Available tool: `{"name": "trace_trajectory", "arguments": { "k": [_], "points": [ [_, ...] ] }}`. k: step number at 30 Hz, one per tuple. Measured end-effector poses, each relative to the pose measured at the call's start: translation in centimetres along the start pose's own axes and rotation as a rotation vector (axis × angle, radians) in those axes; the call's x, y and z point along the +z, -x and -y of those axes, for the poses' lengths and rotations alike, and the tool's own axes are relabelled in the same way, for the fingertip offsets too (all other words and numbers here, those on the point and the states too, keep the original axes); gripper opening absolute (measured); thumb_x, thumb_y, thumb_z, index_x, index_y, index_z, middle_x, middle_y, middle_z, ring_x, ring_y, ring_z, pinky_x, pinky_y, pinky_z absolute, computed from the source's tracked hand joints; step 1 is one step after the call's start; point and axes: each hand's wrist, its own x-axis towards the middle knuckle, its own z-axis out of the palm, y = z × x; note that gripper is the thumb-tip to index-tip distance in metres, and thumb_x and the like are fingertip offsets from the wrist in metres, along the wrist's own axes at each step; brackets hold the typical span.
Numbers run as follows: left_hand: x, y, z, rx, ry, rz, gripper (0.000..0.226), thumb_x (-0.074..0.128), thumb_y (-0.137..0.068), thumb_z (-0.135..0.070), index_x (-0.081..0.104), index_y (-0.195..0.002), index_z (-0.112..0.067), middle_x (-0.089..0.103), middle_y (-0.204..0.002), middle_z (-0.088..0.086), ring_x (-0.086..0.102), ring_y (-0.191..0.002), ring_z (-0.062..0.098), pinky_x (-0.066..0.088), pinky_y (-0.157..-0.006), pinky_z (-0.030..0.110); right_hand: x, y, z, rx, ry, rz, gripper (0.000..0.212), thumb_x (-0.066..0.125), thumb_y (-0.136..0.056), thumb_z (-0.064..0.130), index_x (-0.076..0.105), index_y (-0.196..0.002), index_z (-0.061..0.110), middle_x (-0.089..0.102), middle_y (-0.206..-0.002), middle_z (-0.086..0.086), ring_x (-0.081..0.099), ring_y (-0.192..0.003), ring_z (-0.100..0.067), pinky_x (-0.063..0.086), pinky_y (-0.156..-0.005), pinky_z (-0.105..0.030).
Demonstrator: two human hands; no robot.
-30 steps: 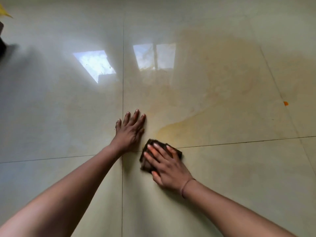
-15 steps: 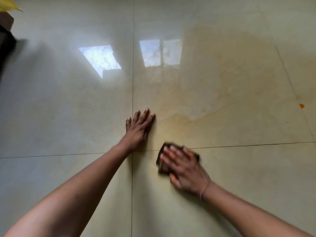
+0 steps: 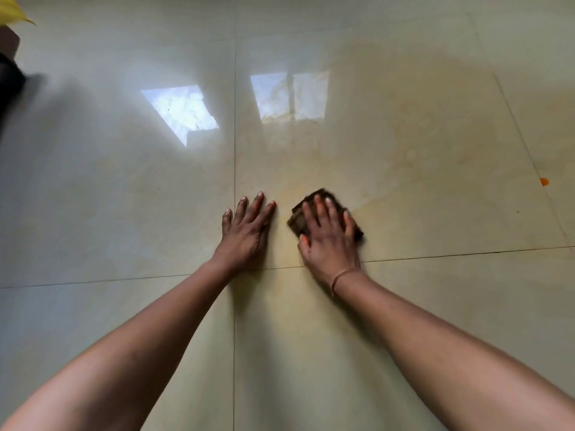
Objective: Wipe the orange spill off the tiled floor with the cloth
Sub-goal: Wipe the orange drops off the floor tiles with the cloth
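A pale orange spill (image 3: pixel 404 144) spreads as a thin film over the glossy cream tile ahead and to the right. Its yellow edge runs close to my hands. My right hand (image 3: pixel 329 241) presses flat on a folded dark brown cloth (image 3: pixel 298 217), which lies on the near edge of the spill, just beyond the horizontal grout line. Only the cloth's left, far and right borders show past my fingers. My left hand (image 3: pixel 247 231) rests flat on the floor with fingers apart, right beside the cloth, holding nothing.
A small bright orange speck (image 3: pixel 544 181) lies on the grout line at the right. Window reflections (image 3: pixel 289 98) shine on the tiles ahead. A dark object (image 3: pixel 9 79) and something yellow (image 3: pixel 12 10) stand at the far left edge.
My right hand has pushed the cloth forward and to the right, from below the horizontal grout line onto the spill's edge. My left hand stays planted on the floor.
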Motion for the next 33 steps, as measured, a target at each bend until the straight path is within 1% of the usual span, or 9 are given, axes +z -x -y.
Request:
{"name": "trace_trajectory", "arguments": {
  "k": [4,5,9,13,15,19,25,30,33],
  "points": [
    [0.3,-0.4,-4.0,-0.172,-0.017,-0.088,0.054,0.03,-0.099,-0.045,0.026,-0.148,-0.023,0.011,-0.161,0.0,0.002,-0.148,0.027,0.002,-0.116,0.051,0.4,7.8,-4.2,-0.34,0.043,0.125,0.071,0.047,-0.081,0.043,0.035,-0.148,0.025,0.03,-0.157,-0.005,0.026,-0.146,-0.022,0.02,-0.114,-0.047],
    [0.5,-0.7,-5.1,-0.181,-0.021,-0.1,0.056,0.03,-0.099,-0.046,0.025,-0.148,-0.019,0.01,-0.161,0.003,0.002,-0.147,0.028,0.002,-0.116,0.051,0.0,6.8,-6.3,-0.317,0.069,0.102,0.07,0.047,-0.082,0.042,0.033,-0.149,0.026,0.029,-0.158,-0.004,0.026,-0.146,-0.023,0.019,-0.113,-0.047],
    [1.0,-3.3,-9.6,-0.042,-0.022,-0.084,0.062,0.034,-0.097,-0.051,0.024,-0.147,-0.017,0.007,-0.16,0.005,0.002,-0.147,0.027,0.005,-0.117,0.051,-2.6,0.9,-12.1,0.151,0.098,-0.008,0.069,0.044,-0.092,0.04,0.015,-0.154,0.027,0.012,-0.163,-0.001,0.007,-0.15,-0.018,0.009,-0.118,-0.046],
    [1.0,-6.3,-15.2,0.126,-0.024,-0.001,0.065,0.032,-0.096,-0.054,0.021,-0.15,-0.019,0.005,-0.162,0.001,0.0,-0.148,0.025,0.006,-0.117,0.05,-1.7,10.8,-13.3,0.069,0.05,0.025,0.071,0.04,-0.085,0.045,0.025,-0.152,0.026,0.024,-0.159,-0.003,0.02,-0.147,-0.02,0.017,-0.115,-0.047],
    [1.3,-7.6,-18.6,0.246,-0.054,0.049,0.067,0.032,-0.096,-0.055,0.019,-0.151,-0.019,0.005,-0.162,0.002,0.0,-0.148,0.026,0.006,-0.116,0.051,-2.7,11.5,-16.9,0.088,0.044,0.016,0.07,0.037,-0.085,0.047,0.026,-0.151,0.027,0.024,-0.16,-0.003,0.022,-0.147,-0.021,0.017,-0.115,-0.046],
    [3.5,-12.0,-25.3,0.456,-0.151,0.1,0.068,0.032,-0.096,-0.053,0.016,-0.151,-0.016,0.005,-0.161,0.007,0.002,-0.147,0.03,0.006,-0.115,0.055,-5.8,4.5,-24.1,0.461,0.05,-0.081,0.064,0.041,-0.095,0.042,0.018,-0.153,0.027,0.01,-0.163,-0.002,0.006,-0.15,-0.018,0.009,-0.119,-0.047],
    [6.2,-16.5,-31.5,0.344,-0.089,0.114,0.073,0.028,-0.095,-0.057,0.012,-0.152,-0.015,0.003,-0.162,0.005,0.0,-0.147,0.03,0.004,-0.116,0.054,-3.7,12.1,-25.5,0.433,0.021,-0.184,0.07,0.035,-0.085,0.048,0.027,-0.151,0.025,0.024,-0.159,-0.004,0.02,-0.147,-0.021,0.022,-0.115,-0.05],
    [8.7,-16.2,-31.2,0.309,-0.203,-0.023,0.077,0.013,-0.091,-0.063,0.011,-0.152,-0.016,0.005,-0.162,0.002,0.002,-0.147,0.028,0.002,-0.116,0.051,-7.3,3.1,-33.8,0.719,0.019,-0.27,0.065,0.045,-0.092,0.041,0.028,-0.151,0.021,0.023,-0.16,-0.007,0.013,-0.148,-0.022,0.013,-0.117,-0.049],
    [8.9,-16.4,-31.4,0.308,-0.209,-0.058,0.075,0.015,-0.092,-0.062,0.013,-0.152,-0.017,0.008,-0.161,0.002,0.004,-0.147,0.027,0.003,-0.116,0.05,-7.7,-0.3,-33.2,0.695,0.005,-0.269,0.067,0.043,-0.091,0.042,0.024,-0.152,0.02,0.02,-0.16,-0.006,0.011,-0.149,-0.021,0.01,-0.118,-0.048]
  ]
}}
